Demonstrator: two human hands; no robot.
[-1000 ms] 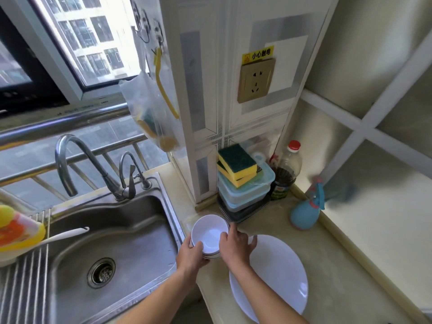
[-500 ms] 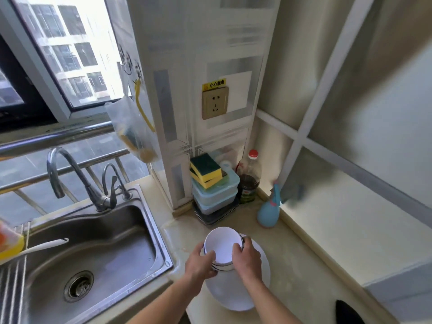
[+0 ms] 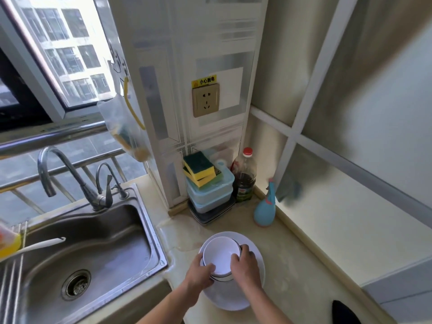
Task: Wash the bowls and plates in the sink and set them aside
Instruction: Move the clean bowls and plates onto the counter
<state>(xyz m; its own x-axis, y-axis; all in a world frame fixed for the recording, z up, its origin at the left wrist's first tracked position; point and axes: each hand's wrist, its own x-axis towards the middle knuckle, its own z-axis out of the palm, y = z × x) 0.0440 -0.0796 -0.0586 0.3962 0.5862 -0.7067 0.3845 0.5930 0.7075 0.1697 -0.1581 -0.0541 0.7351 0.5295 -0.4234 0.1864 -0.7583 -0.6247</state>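
Cupping the stack of bowls (image 3: 221, 258) from both sides, we've got the left hand (image 3: 198, 275) and right hand (image 3: 245, 265) curled round its rims, probably so the nested stack travels as one. It sits over the white plate (image 3: 233, 298) on the counter (image 3: 292, 265), just right of the sink (image 3: 93, 249). Between us and the basin, only the raised steel rim. A ladle (image 3: 39, 244) lies across the far side, sponges (image 3: 199, 168) wait on tubs behind, the spray bottle (image 3: 265, 210) well clear.

Glossy white bowls (image 3: 219, 256), brushed-steel sink (image 3: 98, 232)
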